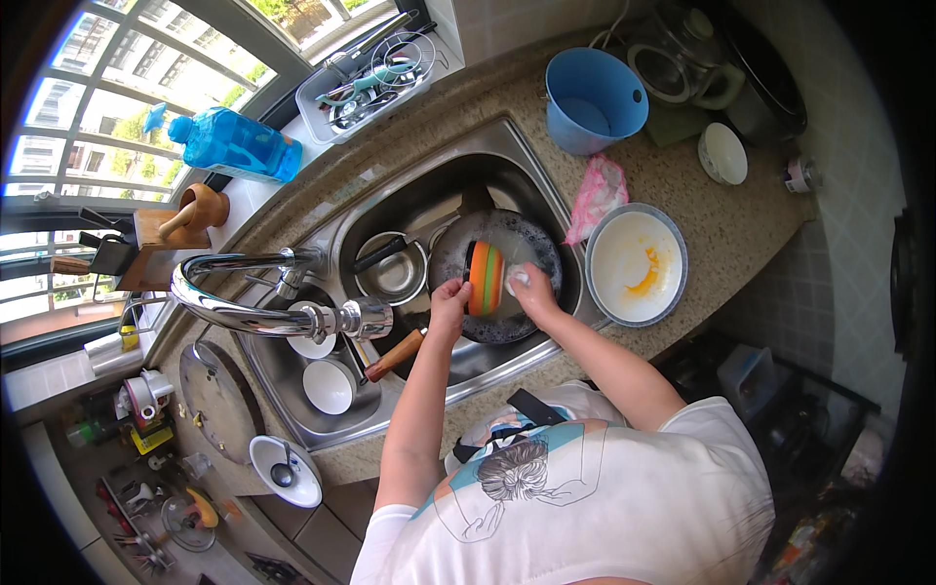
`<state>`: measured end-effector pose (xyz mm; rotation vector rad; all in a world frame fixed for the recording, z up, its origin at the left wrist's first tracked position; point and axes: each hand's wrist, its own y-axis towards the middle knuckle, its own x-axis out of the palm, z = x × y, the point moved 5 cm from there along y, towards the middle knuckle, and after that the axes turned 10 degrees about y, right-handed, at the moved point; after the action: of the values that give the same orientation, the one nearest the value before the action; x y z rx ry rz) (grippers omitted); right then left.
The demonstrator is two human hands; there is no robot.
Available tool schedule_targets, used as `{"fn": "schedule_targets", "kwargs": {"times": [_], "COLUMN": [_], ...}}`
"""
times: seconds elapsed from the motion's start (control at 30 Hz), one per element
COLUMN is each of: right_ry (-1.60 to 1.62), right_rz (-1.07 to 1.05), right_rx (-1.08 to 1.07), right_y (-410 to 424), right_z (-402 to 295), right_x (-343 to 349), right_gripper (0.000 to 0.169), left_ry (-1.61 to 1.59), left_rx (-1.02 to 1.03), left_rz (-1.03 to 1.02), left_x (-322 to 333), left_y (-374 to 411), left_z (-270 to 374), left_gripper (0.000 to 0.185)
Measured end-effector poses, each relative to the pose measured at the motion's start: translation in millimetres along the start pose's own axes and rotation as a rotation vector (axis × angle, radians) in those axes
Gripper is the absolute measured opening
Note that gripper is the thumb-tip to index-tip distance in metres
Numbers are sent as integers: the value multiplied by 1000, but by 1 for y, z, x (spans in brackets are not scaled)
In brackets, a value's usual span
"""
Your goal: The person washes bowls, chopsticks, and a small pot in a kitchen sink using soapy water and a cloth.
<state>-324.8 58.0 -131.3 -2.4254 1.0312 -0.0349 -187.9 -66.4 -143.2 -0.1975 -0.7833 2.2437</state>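
Note:
My left hand [447, 303] grips the rim of a bowl striped in orange, green and black [484, 278], tipped on its side. Close by on its right, my right hand [535, 294] is closed around a white scrubbing cloth or sponge [518, 278], partly hidden by the fingers. Beneath both lies a dark wok [512, 329] of cloudy, sudsy water in the large sink basin [468, 365]. A small steel saucepan [391, 274] with a black handle sits left of the wok. Near my left wrist, a wooden handle [395, 356] crosses the basin divider.
A chrome faucet [241, 292] arches over the left basin, which holds white bowls [329, 386]. On the right counter stand an egg-stained basin [636, 263], a pink-and-white cloth [599, 190] and a blue bucket [594, 102]. A blue soap bottle [241, 145] lines the sill.

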Motion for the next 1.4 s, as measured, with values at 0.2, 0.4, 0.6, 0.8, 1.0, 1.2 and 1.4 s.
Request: {"fn": "schedule_targets", "kwargs": {"times": [0.2,0.4,0.6,0.8,1.0,1.2,1.4], "right_ry": [-369,-426,491,1227,110,-307,-477], "right_rz": [-154,-87,-115,64,51,-24,-89], "right_rx": [-914,-682,391,915,257,-338,-426], "right_y": [-53,40,74,-8,-41,-46,-31], "right_z": [-48,-41,54,77,26,-26,-34], "right_x": [52,58,37,51,67,59,32], "right_gripper": [29,22,33,39,62,66,57], "left_ry": [-228,-308,-453,-744,-815,-882,-927], "left_rx": [-106,-60,-104,-233,-142,-170,-233], "left_rz": [-10,-36,122,182,151,182,167], "left_x": [9,0,1,21,17,16,33], "left_y": [-7,-8,-5,-6,-3,2,-5], "left_z": [-13,-25,-33,-40,-60,-64,-24], "left_gripper": [13,14,17,23,13,16,29]}}
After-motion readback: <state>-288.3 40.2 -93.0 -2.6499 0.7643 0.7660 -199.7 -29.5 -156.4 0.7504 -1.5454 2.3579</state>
